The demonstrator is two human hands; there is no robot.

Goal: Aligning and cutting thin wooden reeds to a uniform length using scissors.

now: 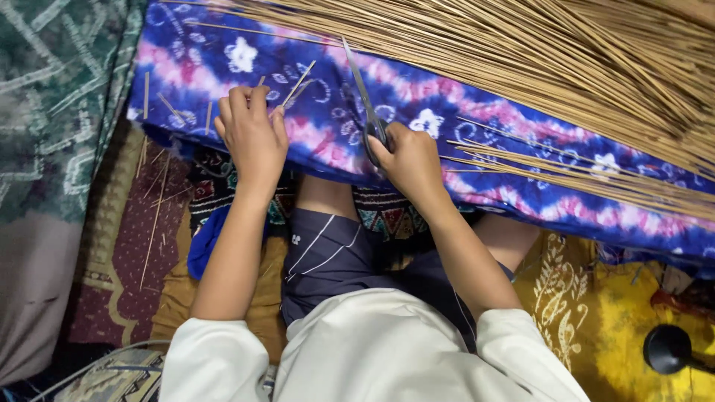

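Head view: right hand grips scissors, left hand pinches stick; stick bundle beside.

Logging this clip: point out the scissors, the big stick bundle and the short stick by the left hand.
scissors (360, 88), head view, blade.
stick bundle (521, 52), head view, middle.
short stick (298, 83), head view, shaft.

A blue and pink tie-dye cloth with white flowers carries tan sticks; yellow patterned mat below.
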